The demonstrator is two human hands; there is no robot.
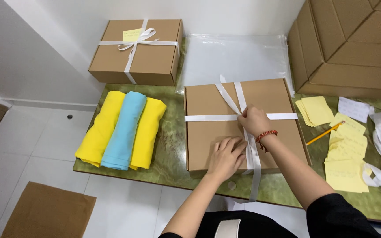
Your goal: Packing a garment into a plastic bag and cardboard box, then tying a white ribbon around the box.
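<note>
Two hands work a white ribbon (pixel 243 118) crossed over a brown box (pixel 208 132).
The right hand (pixel 253 120) has its fingers pinching the crossing; the left hand (pixel 226 156), fingers spread, steadies the lid.

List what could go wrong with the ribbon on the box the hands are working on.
1. The white satin ribbon may slip off centre: only the right hand pins its crossing on the flat brown cardboard box.
2. The ribbon's loose tail hangs past the green marble-patterned table edge and could snag.
3. The left hand rests flat; if it lifts, the box might shift.
</note>
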